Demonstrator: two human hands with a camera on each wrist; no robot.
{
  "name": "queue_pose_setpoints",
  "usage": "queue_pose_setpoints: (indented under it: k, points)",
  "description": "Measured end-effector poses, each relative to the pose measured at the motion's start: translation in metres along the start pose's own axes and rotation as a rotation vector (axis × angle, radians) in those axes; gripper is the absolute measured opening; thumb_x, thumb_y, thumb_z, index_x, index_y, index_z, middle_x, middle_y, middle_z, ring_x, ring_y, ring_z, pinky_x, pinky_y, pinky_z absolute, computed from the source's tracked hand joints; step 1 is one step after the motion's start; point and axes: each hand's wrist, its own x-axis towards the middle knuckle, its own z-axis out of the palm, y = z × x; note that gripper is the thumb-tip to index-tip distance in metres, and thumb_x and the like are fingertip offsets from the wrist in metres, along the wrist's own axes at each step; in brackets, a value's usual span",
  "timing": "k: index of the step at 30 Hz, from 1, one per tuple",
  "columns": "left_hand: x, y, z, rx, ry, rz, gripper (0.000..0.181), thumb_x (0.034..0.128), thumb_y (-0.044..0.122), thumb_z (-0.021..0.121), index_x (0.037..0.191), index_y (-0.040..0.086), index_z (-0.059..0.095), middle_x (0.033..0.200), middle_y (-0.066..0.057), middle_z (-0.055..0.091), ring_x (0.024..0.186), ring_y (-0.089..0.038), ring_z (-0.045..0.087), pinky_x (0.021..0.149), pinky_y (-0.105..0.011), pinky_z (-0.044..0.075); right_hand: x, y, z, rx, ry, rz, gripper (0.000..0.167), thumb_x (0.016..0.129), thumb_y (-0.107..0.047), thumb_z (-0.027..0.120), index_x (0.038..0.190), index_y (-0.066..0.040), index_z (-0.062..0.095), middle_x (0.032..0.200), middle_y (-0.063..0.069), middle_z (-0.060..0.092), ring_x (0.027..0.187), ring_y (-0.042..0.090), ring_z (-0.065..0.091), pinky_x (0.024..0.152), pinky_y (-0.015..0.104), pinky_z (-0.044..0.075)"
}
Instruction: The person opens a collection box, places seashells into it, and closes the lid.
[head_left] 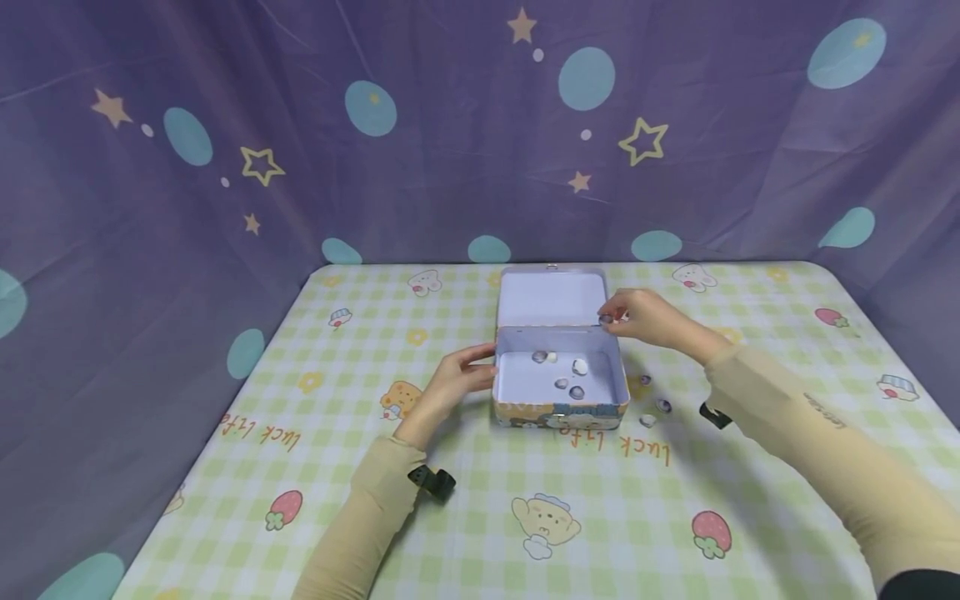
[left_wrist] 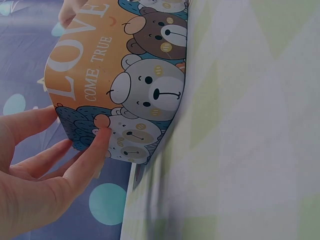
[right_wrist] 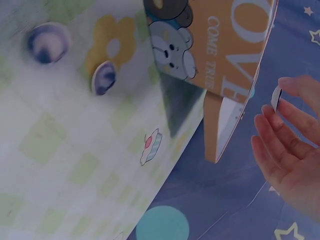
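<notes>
the left hand (head_left: pixel 453 379) rests straight fingers on the tin (head_left: pixel 558 416) near the far edge of the worktop (head_left: pixel 442 542), and the right hand (head_left: pixel 647 315) pinches a little shell (head_left: pixel 605 319) by the tin's back right corner, best done with the tin held steady and a soft pinch.

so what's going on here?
A person's right-hand grip pinches a small shell, held up near the right edge of the open lid of a tin. The left-hand grip touches the tin's left side. Several shells lie inside; at least three more are on the checked cloth to its right.
</notes>
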Motion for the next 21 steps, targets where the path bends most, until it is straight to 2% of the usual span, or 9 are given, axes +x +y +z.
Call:
queue_pose_setpoints:
  k: [12,18,21]
  points:
    - [0.002,-0.004,-0.002,0.006,-0.001,-0.008,0.049,0.0859,-0.002,0.052,0.131,-0.009,0.034,0.134,-0.027,0.033,0.112,-0.044,0.043,0.084,-0.031,0.051,0.011,-0.017,0.013,-0.020,-0.035,-0.084,0.017,0.073,-0.004,0.065,0.088,0.004,0.067,0.076,0.007,0.060,0.072,0.022,0.057,0.065,0.033,0.051]
    - [0.009,-0.018,-0.006,0.000,0.015,0.006,0.048,0.0852,0.000,0.055,0.130,-0.006,0.038,0.134,-0.025,0.036,0.110,-0.042,0.047,0.083,-0.031,0.052,0.014,-0.026,0.019,-0.018,-0.103,-0.072,0.017,0.074,-0.007,0.065,0.088,0.001,0.067,0.078,0.006,0.061,0.073,0.020,0.057,0.065,0.032,0.051]
    - [0.011,-0.022,-0.006,0.010,0.029,0.021,0.047,0.0850,0.001,0.055,0.129,-0.004,0.040,0.133,-0.024,0.038,0.108,-0.041,0.048,0.082,-0.031,0.052,0.014,-0.031,0.022,-0.002,-0.160,-0.070,0.018,0.075,-0.008,0.064,0.091,0.001,0.067,0.081,0.006,0.062,0.075,0.019,0.058,0.065,0.029,0.052]
